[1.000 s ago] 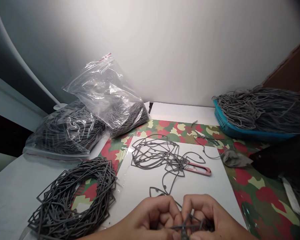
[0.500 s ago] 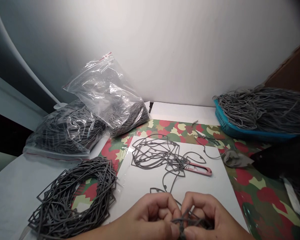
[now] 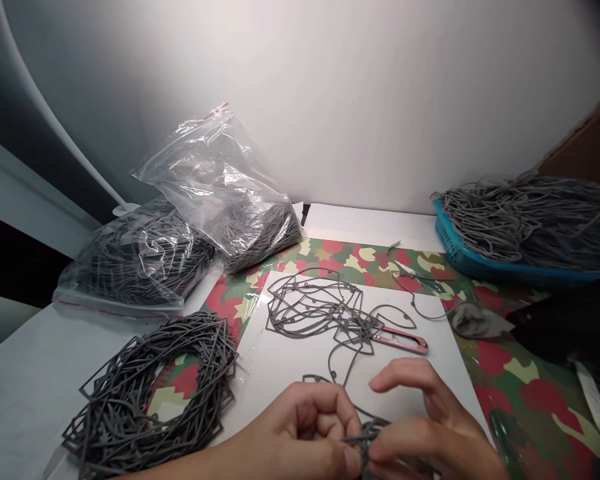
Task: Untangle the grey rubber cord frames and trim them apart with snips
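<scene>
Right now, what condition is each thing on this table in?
left hand: closed, pinching the grey gasket
right hand: pinching the same gasket, forefinger lifted
pink snips: lying flat, partly under loose gaskets
upper bag: part full
flat bag: full, lying down
blue basket: heaped over its rim
gasket pile: stacked, unbagged

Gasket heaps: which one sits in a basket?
The heap at far right, piled in the blue basket; the others lie in clear bags or loose on the table.

Two bare hands are seen at the near edge, the left hand [image 3: 305,433] and the right hand [image 3: 425,433]. No sleeves, rings or gloves are worn. Short, unpainted nails are shown on the fingers.
</scene>
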A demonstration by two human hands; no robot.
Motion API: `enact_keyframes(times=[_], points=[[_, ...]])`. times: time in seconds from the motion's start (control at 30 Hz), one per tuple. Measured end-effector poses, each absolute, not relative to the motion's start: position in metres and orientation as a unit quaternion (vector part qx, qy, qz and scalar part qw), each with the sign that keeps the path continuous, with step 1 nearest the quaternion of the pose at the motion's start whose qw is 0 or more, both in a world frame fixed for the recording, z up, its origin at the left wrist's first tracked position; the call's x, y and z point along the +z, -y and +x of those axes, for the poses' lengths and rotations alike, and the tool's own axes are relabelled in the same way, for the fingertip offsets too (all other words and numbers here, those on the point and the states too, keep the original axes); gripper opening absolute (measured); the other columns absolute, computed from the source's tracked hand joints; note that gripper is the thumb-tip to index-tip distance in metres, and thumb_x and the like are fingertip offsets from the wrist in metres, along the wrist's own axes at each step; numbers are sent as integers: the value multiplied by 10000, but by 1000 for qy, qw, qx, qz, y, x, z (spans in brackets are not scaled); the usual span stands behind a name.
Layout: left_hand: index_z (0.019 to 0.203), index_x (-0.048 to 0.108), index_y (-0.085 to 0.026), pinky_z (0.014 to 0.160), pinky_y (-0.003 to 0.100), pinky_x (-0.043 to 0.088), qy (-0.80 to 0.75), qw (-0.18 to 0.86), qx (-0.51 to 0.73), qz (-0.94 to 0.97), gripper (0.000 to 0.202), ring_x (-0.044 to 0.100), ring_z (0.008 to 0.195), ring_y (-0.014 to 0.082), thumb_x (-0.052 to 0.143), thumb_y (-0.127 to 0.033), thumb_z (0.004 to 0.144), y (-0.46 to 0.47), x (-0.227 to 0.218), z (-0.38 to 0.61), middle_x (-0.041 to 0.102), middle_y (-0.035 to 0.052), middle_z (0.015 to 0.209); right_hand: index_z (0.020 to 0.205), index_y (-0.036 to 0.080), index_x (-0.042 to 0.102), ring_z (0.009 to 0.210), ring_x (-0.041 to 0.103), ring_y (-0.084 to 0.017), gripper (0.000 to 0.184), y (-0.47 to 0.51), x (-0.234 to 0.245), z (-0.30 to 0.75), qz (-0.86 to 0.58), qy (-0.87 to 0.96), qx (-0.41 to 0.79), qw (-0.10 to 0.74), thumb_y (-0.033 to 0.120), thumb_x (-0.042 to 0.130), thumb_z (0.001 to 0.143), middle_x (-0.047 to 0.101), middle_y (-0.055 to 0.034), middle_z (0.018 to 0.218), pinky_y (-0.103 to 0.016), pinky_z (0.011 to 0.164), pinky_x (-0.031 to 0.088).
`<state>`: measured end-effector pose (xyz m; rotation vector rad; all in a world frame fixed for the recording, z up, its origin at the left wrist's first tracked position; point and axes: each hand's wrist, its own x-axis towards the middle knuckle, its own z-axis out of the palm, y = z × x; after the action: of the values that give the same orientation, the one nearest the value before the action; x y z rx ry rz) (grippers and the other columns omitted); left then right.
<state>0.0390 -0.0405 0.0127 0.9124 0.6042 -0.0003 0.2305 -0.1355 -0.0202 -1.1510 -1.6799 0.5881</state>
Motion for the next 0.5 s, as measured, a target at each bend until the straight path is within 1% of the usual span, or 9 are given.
enact_keyframes(times=[0.07,0.13,0.23,0.33,0.4,0.5], points=[[716,506,-175,507,263,139,-284,850,0,445,514,245,511,68,823,-574,648,41,11,38,365,-90,559,910,281,707,870,636,-225,96,136,-17,230,-481,701,236,470,219,746,847,621,-61,937,-284,766,512],[726,497,-177,517,260,149,-288,839,16,461,531,253,537,75,804,-605,661,41,10,37,365,-81,590,910,278,710,805,621,-208,93,137,-16,229,-493,690,259,463,226,746,841,584,-42,868,-289,744,500],[748,493,-178,539,255,175,-292,816,32,497,530,280,586,88,760,-634,708,42,9,36,372,-62,637,910,285,703,771,597,-188,107,138,-16,227,-507,652,333,455,209,728,837,541,-19,842,-280,722,482],[774,489,-177,553,247,206,-288,801,41,523,521,314,618,93,728,-639,745,43,7,34,385,-52,670,836,263,685,778,591,-177,99,137,-16,224,-514,591,422,457,171,716,815,531,-7,837,-263,719,467],[880,501,-191,545,233,218,-291,799,63,523,498,313,613,88,727,-619,763,44,6,33,382,-59,691,792,241,667,788,587,-182,71,136,-15,222,-502,548,485,462,181,703,806,531,-7,827,-269,720,458],[1135,482,-253,501,212,209,-299,790,110,524,536,285,579,86,727,-580,789,47,5,30,368,-68,707,774,223,646,788,564,-187,69,133,-16,221,-477,500,553,466,242,702,810,523,-10,832,-280,704,438]])
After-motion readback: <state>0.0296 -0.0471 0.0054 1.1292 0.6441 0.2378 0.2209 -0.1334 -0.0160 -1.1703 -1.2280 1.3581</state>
